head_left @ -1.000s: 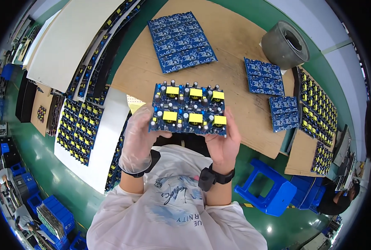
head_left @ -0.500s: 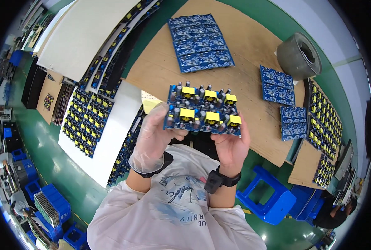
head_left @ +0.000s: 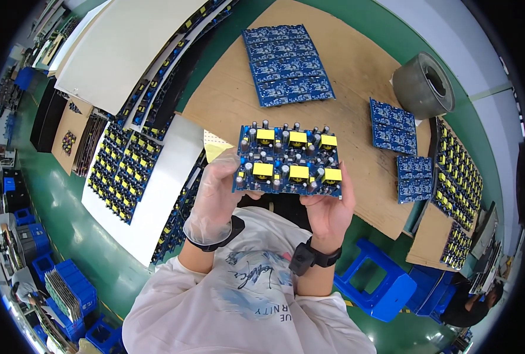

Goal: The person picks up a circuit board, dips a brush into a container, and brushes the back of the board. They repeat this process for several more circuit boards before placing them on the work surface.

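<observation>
Between my two hands I hold a blue circuit board panel [head_left: 281, 158], component side facing me. Yellow transformers and upright cylindrical capacitors stand on it in two rows. My left hand [head_left: 214, 194], in a clear plastic glove, grips the panel's left edge, its fingers partly under the board. My bare right hand [head_left: 329, 209] closes on the lower right corner, thumb along the right edge. Beyond the panel, several blue circuit boards [head_left: 289, 65] lie flat in a block on the brown cardboard sheet [head_left: 348, 53]. Two more groups of blue boards [head_left: 393, 124] lie to the right.
A grey metal roll-like cylinder [head_left: 423, 85] stands at the back right. Populated boards [head_left: 120, 171] rest on a white sheet [head_left: 174, 153] at left, others [head_left: 457, 171] at far right. A blue plastic stool [head_left: 377, 280] stands at lower right, near a crouched person [head_left: 472, 304].
The panel has tilted, so its face turns more toward me and more of its surface shows. Both hands keep their grip. The surrounding view has shifted slightly.
</observation>
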The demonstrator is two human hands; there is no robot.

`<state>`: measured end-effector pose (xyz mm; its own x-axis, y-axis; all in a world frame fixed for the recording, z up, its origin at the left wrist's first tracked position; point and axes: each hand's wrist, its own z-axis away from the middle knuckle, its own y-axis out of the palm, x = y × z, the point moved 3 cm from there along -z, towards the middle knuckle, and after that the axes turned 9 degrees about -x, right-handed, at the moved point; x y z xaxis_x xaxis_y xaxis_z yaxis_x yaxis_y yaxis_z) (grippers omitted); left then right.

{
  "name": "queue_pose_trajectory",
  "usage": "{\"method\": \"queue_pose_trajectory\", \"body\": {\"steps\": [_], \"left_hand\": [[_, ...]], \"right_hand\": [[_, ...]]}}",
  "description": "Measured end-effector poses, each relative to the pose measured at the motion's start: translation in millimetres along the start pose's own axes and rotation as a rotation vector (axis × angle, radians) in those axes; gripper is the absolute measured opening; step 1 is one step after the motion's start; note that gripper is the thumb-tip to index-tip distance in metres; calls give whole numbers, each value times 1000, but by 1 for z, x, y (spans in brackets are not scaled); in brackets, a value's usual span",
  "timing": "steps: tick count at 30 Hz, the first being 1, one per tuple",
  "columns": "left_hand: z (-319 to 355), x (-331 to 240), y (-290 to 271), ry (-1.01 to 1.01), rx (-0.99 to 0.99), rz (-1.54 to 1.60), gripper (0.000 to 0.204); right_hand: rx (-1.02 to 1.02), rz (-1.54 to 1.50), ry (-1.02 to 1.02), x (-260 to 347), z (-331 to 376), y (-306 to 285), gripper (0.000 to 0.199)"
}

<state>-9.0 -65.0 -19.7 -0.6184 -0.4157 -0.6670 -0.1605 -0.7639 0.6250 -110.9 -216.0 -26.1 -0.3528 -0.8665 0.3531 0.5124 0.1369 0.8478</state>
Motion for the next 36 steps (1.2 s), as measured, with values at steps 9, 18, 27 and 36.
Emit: {"method": "queue_pose_trajectory", "body": {"steps": [9,18,27,36], "left_hand": [[-4,3,-1,-10,51,1,50],[0,0,10,69,80,-95,47],[6,0,8,195,43,-269,40],[2,-42,-14,148,-189,-634,49]], "right_hand": [[-28,122,-88,3,6,5,31],[-7,143,-44,6,5,4,21],[60,-101,73,4,0,-14,28],[19,-2,8,6,3,-11,25]]}}
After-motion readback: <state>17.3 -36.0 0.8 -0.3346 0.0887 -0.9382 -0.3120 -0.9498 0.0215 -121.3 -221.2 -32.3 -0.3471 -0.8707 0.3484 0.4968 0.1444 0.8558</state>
